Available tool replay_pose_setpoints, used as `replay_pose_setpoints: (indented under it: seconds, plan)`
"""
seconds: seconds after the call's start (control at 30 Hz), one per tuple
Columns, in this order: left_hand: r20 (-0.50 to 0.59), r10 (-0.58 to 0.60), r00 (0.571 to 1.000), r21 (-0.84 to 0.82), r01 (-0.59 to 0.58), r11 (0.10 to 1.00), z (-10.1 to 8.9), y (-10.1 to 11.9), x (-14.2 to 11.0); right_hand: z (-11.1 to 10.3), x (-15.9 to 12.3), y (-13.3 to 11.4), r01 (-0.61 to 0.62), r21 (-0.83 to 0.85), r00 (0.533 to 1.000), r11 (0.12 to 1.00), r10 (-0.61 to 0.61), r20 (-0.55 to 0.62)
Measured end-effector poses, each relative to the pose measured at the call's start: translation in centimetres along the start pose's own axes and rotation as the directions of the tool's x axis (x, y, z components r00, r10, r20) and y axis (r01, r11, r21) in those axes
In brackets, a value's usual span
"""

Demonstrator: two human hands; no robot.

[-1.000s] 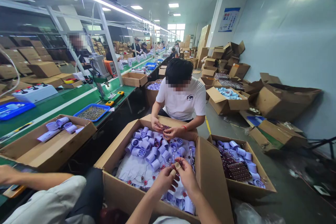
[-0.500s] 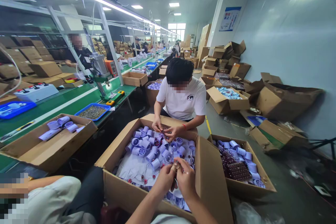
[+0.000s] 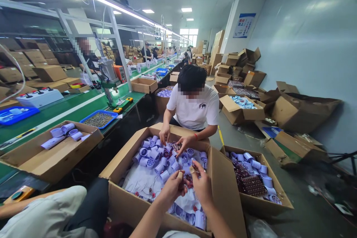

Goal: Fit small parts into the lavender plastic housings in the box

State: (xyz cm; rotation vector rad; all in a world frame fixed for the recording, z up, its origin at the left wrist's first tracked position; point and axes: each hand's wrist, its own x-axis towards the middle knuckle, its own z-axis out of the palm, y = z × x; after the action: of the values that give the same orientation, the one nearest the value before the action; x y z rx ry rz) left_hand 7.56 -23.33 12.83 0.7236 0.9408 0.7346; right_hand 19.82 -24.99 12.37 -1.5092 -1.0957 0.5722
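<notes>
Both my hands are over the open cardboard box [image 3: 134,202], slightly apart. My left hand [image 3: 173,186] is closed in a pinch, its fingertips curled; what it grips is hidden. My right hand [image 3: 201,183] has thumb and fingers bent around a small dark red part, only partly visible. Both thumbs have a beige covering at the tip. Below them, lilac plastic cups [image 3: 160,165] and white sheeting [image 3: 136,179] fill the box. Small red round parts with thin wires [image 3: 150,190] lie on the sheeting.
Opposite, a person in a white T-shirt [image 3: 195,106] works over the same box, a dark honeycomb-like piece by their hand. On the right stands a box of lilac cups and dark red grids [image 3: 253,184]. Left are a shallow carton [image 3: 30,160] and the green conveyor bench [image 3: 75,106].
My hands have moved apart from being together, the right one up and rightward. The other person's hands have separated too. The view has shifted slightly.
</notes>
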Motion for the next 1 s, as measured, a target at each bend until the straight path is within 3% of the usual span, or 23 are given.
replay_pose_setpoints:
  seconds: [0.17,0.5,0.63,0.8,0.9,1.0]
  plan:
    - [-0.049,-0.008,0.999,-0.112,0.002,0.994,-0.4,0.4,0.1,-0.3,1.7,1.9,-0.043,-0.012,0.996,0.999,0.042,-0.074]
    - [0.043,0.083,0.996,0.026,-0.084,0.996,-1.7,-0.5,1.3,-0.8,-0.3,4.5,-0.194,0.051,0.981,0.980,0.195,-0.007]
    - [0.016,0.057,0.998,0.188,-0.059,0.980,-1.4,0.3,1.6,-2.2,-0.7,6.1,-0.248,0.116,0.968,0.962,0.251,-0.014]
    - [-0.052,-0.065,0.996,0.548,0.083,0.832,-0.9,3.0,2.3,-5.0,-1.7,7.7,-0.276,0.164,0.954,0.947,0.291,-0.072]
    - [-0.095,0.017,0.995,0.700,0.055,0.712,-1.8,3.3,3.8,-6.4,-2.6,8.7,-0.291,0.167,0.942,0.942,0.313,-0.124]
    - [-0.119,0.091,0.989,0.787,0.038,0.616,-3.6,1.7,5.2,-6.8,-4.1,10.0,-0.312,0.137,0.929,0.940,0.332,-0.166]
